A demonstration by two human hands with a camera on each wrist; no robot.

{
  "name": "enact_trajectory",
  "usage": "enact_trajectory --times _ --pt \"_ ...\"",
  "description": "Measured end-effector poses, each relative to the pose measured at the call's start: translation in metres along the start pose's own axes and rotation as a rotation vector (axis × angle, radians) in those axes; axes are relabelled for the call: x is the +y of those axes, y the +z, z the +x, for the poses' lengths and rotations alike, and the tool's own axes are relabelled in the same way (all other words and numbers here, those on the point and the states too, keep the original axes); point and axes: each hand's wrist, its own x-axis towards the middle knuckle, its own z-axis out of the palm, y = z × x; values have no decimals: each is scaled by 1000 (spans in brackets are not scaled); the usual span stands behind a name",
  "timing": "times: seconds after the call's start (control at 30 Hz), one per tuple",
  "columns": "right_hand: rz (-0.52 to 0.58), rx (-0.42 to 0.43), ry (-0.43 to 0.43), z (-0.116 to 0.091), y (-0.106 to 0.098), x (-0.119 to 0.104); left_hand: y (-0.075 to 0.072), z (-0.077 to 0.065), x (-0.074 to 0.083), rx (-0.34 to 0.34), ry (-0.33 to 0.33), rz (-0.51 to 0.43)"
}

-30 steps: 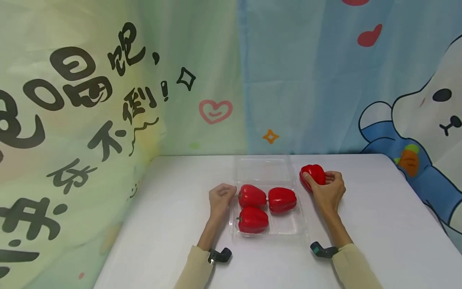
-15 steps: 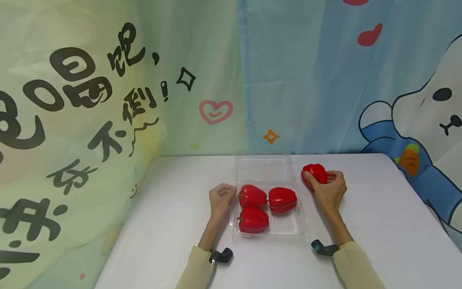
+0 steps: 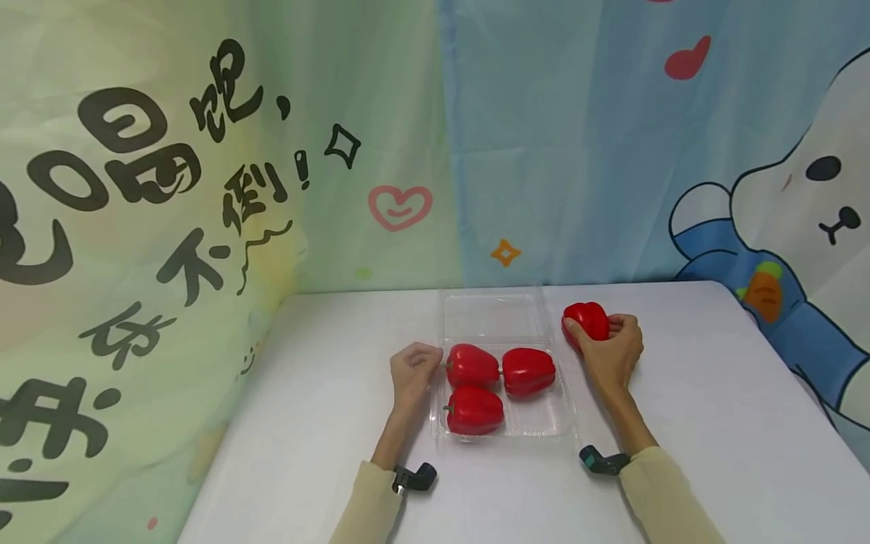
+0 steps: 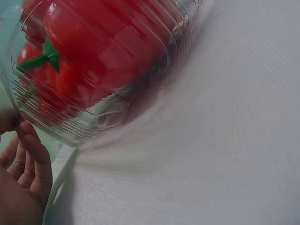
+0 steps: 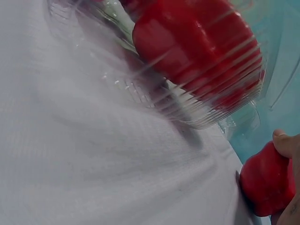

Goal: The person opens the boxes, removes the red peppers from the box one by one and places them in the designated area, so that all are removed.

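A clear plastic clamshell box (image 3: 544,425) lies on the table with its lid (image 3: 492,316) folded back. Three red bell peppers sit in it: one at the back left (image 3: 473,366), one at the back right (image 3: 529,372) and one at the front left (image 3: 475,411). My left hand (image 3: 412,375) pinches the box's left rim between thumb and finger, as the left wrist view shows. To the right of the lid, my right hand (image 3: 615,359) grips another red bell pepper (image 3: 586,321), also visible in the right wrist view (image 5: 265,180). Its underside is hidden.
A white cloth covers the table (image 3: 306,423), whose back edge meets a printed curtain (image 3: 381,151). Dark wrist cameras (image 3: 416,477) are strapped to both wrists. The front right part of the box holds no pepper.
The head view has shifted slightly. Both hands keep nearly the same places, the left at the box rim and the right on the bell pepper.
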Motion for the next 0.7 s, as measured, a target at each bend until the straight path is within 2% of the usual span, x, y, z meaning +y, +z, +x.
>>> enact_trajectory --times 0.7 --pt "-18 -58 42 -1 -4 -12 0 3 1 1 -17 -7"
